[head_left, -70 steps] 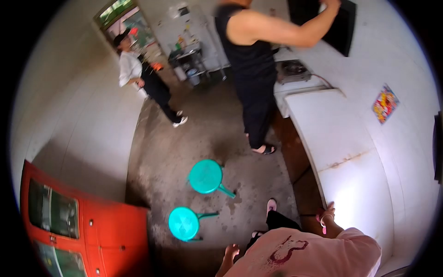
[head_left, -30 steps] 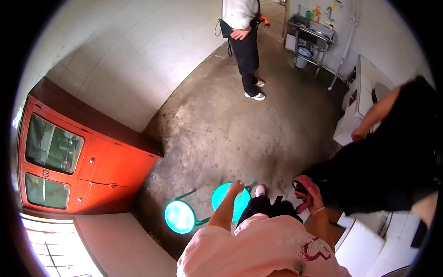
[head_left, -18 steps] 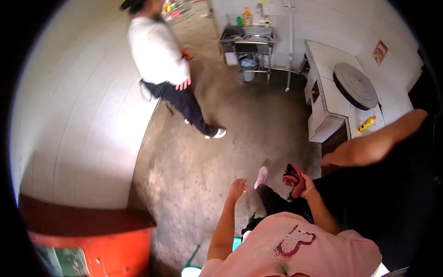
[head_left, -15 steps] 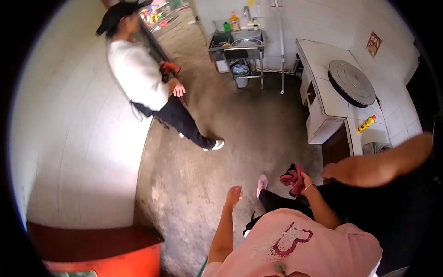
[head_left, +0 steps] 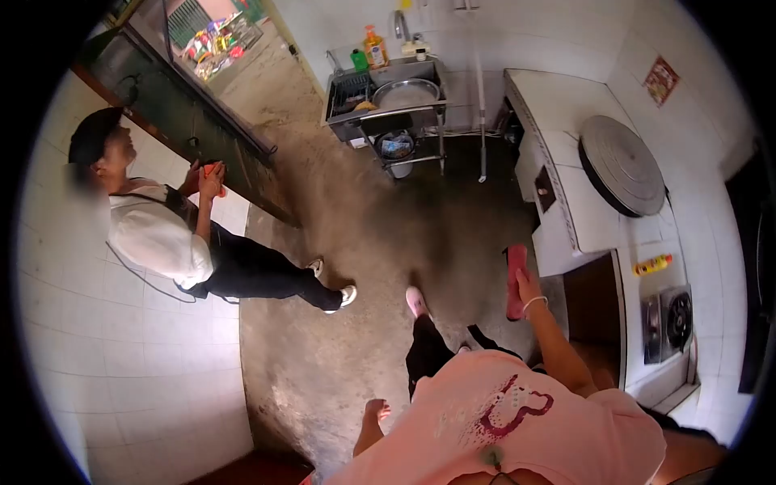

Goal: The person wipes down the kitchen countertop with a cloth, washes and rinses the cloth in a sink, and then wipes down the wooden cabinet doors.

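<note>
While in hand [head_left: 527,284], red bundle [head_left: 515,268] lengthwise forward

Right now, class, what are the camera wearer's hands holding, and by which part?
The right hand grips a long reddish item near its middle; nothing shows in the left hand.

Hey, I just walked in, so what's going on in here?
The person's right hand holds a dark pink item, not clear enough to name, out over the floor. The left hand is held low and looks empty. Over to the left, a co-worker stands with something orange-red at their hands. On the right, a yellow bottle is near the stove.
</note>
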{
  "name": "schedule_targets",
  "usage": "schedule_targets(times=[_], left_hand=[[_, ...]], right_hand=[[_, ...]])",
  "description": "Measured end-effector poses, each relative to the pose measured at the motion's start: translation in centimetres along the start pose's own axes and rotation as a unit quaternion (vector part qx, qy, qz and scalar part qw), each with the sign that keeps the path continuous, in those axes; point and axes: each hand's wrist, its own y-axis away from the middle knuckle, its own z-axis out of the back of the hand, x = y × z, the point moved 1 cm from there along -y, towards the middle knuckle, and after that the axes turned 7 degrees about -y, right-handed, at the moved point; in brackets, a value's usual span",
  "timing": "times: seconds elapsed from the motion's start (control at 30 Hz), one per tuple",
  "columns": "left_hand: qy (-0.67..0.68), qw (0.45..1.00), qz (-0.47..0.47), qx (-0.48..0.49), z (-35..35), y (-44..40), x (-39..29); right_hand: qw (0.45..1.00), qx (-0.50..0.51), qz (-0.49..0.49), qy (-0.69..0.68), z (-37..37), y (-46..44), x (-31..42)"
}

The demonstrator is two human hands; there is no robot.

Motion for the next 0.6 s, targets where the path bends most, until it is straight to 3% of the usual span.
schedule_targets(times=[0.03,0.07,0.1,0.13,0.2,0.23,0.27,0.3,0.37,0.43,0.47,0.53,0.57,0.6], left_hand=[[0.158,0.983,0.092,0.024,1.5,-1.6,-1.4],[0.310,0.932,0.182,0.045,3.3,-3.5,-3.1],[0.299,0.937,0.173,0.052,6.2,-6.0,-6.1],[0.252,0.961,0.100,0.055,9.9,-8.2,-9.6],[0.276,0.957,-0.083,-0.039,16.3,-14.0,-17.5],[0.496,0.806,-0.093,0.308,20.0,-21.7,-17.5],[0.436,0.898,-0.042,0.030,24.6,-15.6,-29.0],[0.475,0.871,-0.116,0.050,28.2,-16.6,-34.3],[0.589,0.753,-0.228,0.183,35.7,-12.8,-46.4],[0.590,0.681,-0.289,0.324,40.6,-11.7,-54.6],[0.582,0.687,-0.285,0.329,42.1,-11.7,-57.8],[0.445,0.773,-0.336,0.303,44.2,-12.3,-63.0],[0.441,0.775,-0.332,0.307,45.2,-12.7,-65.1],[0.408,0.815,-0.279,0.302,46.1,-13.1,-66.8]], right_hand=[[0.994,0.061,0.030,-0.081,-2.4,-1.9,1.9],[0.978,0.122,0.058,-0.161,-5.0,-3.8,3.7],[0.968,0.183,0.074,-0.156,-8.3,-6.1,5.3],[0.955,0.240,0.085,-0.152,-11.7,-7.9,6.7],[0.911,0.364,0.092,-0.168,-16.3,-5.4,17.7],[0.915,0.359,0.080,-0.166,-18.0,-5.3,21.3],[0.914,0.335,0.219,-0.059,-19.7,-5.6,24.6],[0.884,0.304,0.352,0.054,-21.3,-6.7,27.2],[0.897,0.342,0.280,0.008,-23.5,-9.1,30.0],[0.903,0.369,0.213,-0.052,-25.1,-10.9,32.6],[0.906,0.381,0.157,-0.093,-25.5,-11.9,34.3],[0.907,0.387,0.095,-0.138,-26.7,-14.6,36.0],[0.905,0.367,0.076,-0.200,-27.1,-16.3,36.6],[0.899,0.348,0.057,-0.260,-27.5,-18.0,37.0]])
